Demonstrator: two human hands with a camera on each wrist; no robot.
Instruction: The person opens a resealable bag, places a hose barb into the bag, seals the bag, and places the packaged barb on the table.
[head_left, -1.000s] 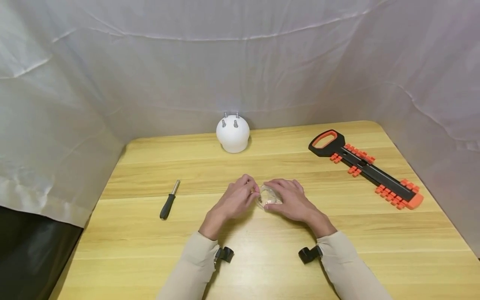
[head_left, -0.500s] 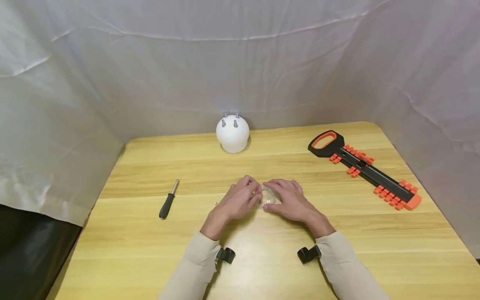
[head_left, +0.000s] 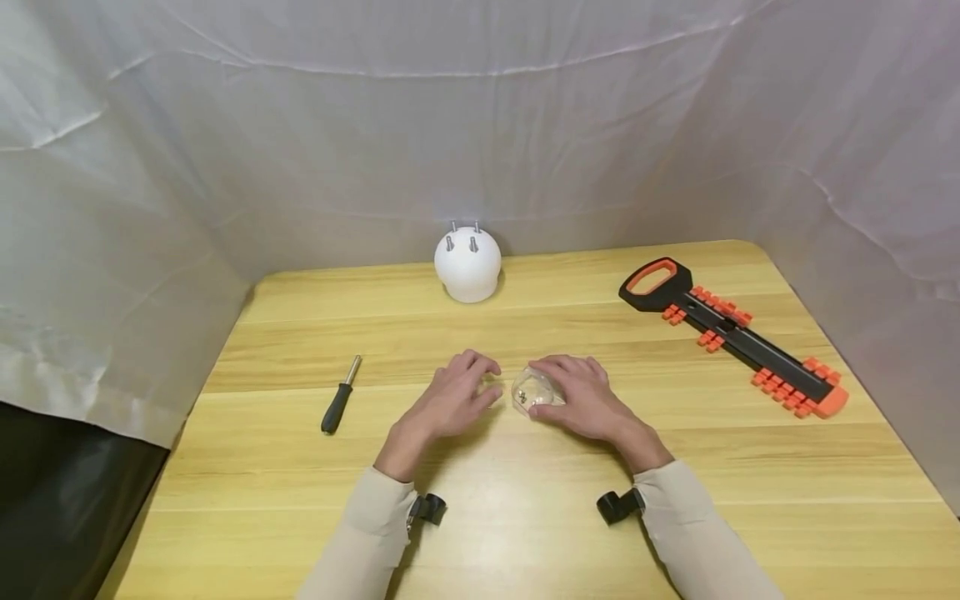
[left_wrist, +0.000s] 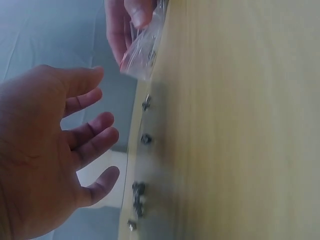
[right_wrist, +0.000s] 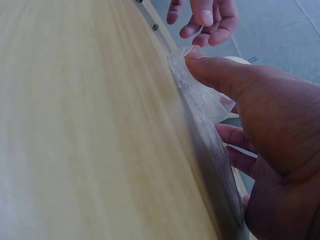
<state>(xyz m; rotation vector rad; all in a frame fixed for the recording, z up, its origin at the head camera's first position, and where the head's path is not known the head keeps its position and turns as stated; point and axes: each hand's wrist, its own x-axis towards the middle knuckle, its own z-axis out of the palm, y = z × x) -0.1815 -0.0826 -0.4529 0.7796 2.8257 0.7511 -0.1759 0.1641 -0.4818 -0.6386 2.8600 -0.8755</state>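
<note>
While no writing reads anywhere, right hand [head_left: 581, 396] pinching clear bag [head_left: 531, 389], left hand [head_left: 457, 398] released.

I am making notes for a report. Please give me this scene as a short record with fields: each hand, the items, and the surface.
left hand: left hand open, fingers spread, holding nothing, just above the small screws
right hand: right hand pinches the clear plastic bag against the table
screws: several lie loose on the table beside the bag
surface: wooden table
other items: screwdriver at left; white dome with bolts at back; black and orange tool rail at right
</note>
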